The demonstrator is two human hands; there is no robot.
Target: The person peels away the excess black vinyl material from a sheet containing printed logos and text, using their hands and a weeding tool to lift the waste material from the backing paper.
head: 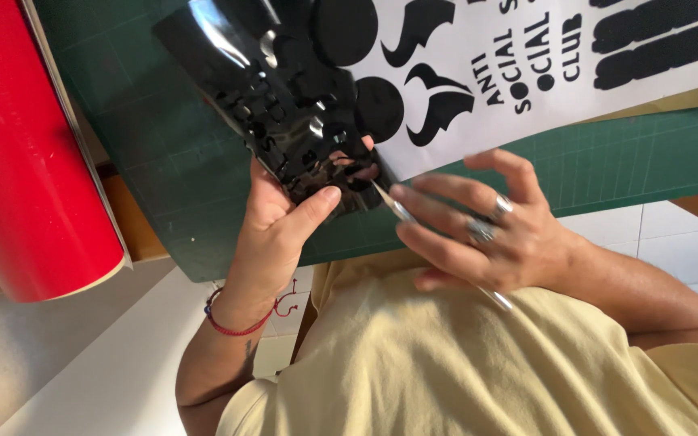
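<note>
Glossy black vinyl film (276,89) curled up off the green cutting mat (179,161), thin, limp and tear-prone; the left hand (272,214) pinched its lower edge, the right hand (486,230) gripped a slim weeding tool (393,206).

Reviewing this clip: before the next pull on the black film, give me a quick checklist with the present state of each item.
1. Left hand grips the peeled black vinyl film: ok.
2. Right hand holds the thin metal tool: ok.
3. Tool tip sits at the peel edge, by the left thumb: ok.
4. White backing sheet lies flat on the green cutting mat: ok.
5. Cut shapes stay on the sheet: cannot tell under the film.
6. Red roll lies apart from the work: ok.
</note>
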